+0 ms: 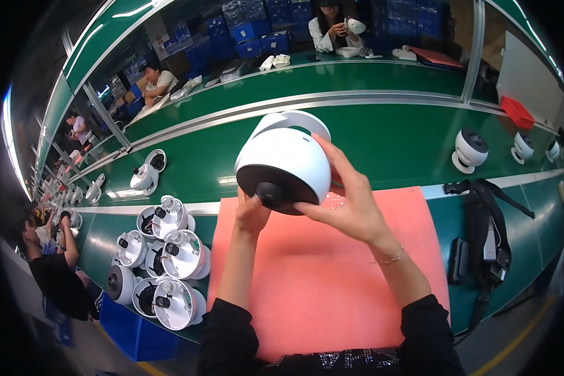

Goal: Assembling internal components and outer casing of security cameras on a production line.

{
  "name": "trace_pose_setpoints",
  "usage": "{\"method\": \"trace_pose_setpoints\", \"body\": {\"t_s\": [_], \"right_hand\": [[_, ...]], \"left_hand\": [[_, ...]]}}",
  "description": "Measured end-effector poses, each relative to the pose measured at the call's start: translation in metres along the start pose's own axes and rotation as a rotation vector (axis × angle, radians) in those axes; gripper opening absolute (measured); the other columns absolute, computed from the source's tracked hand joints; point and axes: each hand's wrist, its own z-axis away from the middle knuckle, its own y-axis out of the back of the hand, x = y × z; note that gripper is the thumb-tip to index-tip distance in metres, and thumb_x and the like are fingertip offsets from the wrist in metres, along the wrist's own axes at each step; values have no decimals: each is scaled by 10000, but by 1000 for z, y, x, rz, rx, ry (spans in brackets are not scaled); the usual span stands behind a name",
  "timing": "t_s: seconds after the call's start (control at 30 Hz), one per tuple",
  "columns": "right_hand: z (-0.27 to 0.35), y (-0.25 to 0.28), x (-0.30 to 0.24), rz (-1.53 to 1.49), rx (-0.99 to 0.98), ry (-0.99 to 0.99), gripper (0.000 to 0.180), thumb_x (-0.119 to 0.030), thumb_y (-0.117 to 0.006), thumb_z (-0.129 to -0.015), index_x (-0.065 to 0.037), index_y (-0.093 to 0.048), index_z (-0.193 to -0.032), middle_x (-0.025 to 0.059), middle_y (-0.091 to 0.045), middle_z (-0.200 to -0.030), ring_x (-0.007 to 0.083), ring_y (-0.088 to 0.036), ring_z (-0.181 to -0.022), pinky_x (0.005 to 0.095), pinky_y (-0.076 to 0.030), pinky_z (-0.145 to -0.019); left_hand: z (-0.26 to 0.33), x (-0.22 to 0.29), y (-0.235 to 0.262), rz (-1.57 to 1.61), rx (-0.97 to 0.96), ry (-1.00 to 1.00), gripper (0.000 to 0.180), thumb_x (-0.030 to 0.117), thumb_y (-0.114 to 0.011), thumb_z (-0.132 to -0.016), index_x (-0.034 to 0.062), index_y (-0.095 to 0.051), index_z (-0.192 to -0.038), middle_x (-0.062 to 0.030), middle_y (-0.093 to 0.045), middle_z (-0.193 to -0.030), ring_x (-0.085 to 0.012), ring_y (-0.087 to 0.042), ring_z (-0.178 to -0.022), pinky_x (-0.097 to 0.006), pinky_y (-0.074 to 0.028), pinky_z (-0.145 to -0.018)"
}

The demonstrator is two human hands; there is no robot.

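A white, ball-shaped security camera [288, 150] with a black front and a protruding round lens is up in the air, above the far edge of the pink mat [332, 269]. Its curved white stand arches over the top. My left hand [252, 214] grips it from the lower left, thumb near the lens; most of its fingers are hidden behind the camera. On the right side, my right hand [354, 203] is closed round the white shell, its thumb at the bottom edge of the black front and its fingers reaching up the side.
Several opened white camera housings [183, 254] cluster left of the mat, beside a closed camera [120, 284]. Finished-looking cameras [470, 150] stand on the green conveyor belt [395, 141] at right. A black strap [482, 225] lies right of the mat. Co-workers sit across and to the left.
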Motion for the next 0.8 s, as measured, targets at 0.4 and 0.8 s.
{"method": "trace_pose_setpoints", "body": {"t_s": [0.4,0.8], "right_hand": [[1,-6,71,182,322,-185,1006,-221,-755,-616,-19,-82,-1336,185,-226,-1177,345,-291,-1097,410,-401,-848],[-4,-2,106,50,227,-395,1072,-366,-753,-599,-25,-48,-1331,248,-183,-1255,393,-217,-1172,471,-307,-951]], "left_hand": [[-42,-50,-50,218,266,433,595,554,-367,-845,127,-387,-1259,-111,-434,-1250,-296,-459,-1114,-469,-428,-877],[-45,-89,-13,265,330,490,584,554,-334,-867,112,-407,-1242,-125,-461,-1226,-297,-474,-1095,-457,-420,-894]]}}
